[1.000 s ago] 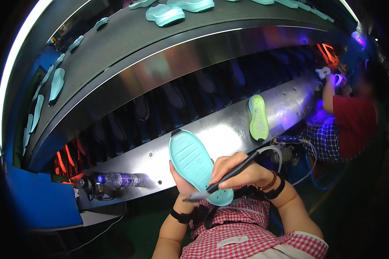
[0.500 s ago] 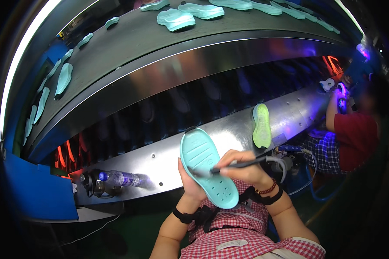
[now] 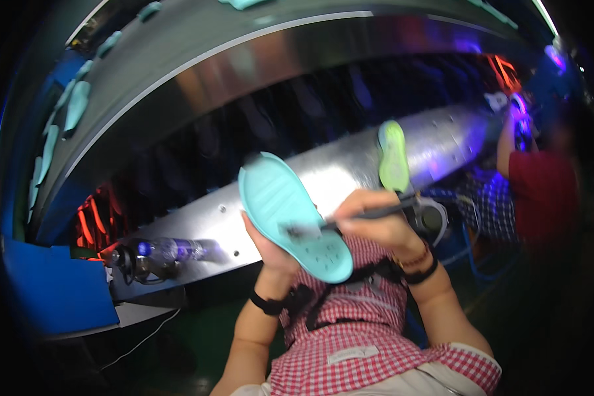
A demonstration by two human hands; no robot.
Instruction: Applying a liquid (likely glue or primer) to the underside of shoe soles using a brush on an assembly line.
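Observation:
Tilted in front of me is a light turquoise shoe sole (image 3: 277,195) with small holes toward its near end. My left hand (image 3: 274,254) is closed around its left edge and underside. In my right hand (image 3: 376,224) is a brush (image 3: 303,230) with a dark handle, its pale head blurred by motion over the middle of the sole. Whether the bristles touch the sole, I cannot tell. Beyond my right hand, a yellow-green sole (image 3: 393,158) lies on the metal ledge (image 3: 336,173).
A clear bottle with a purple cap (image 3: 185,249) and a dark bottle (image 3: 131,265) stand at the ledge's left. More turquoise soles (image 3: 77,105) lie on the dark conveyor belt (image 3: 198,39). Orange-glowing heaters (image 3: 501,71) show under it. At right sits a co-worker in red (image 3: 541,191).
The view has shifted, so the belt shows less. The sole is still in my left hand, now further left in view and turned slightly. The brush has moved over it, staying in my right hand.

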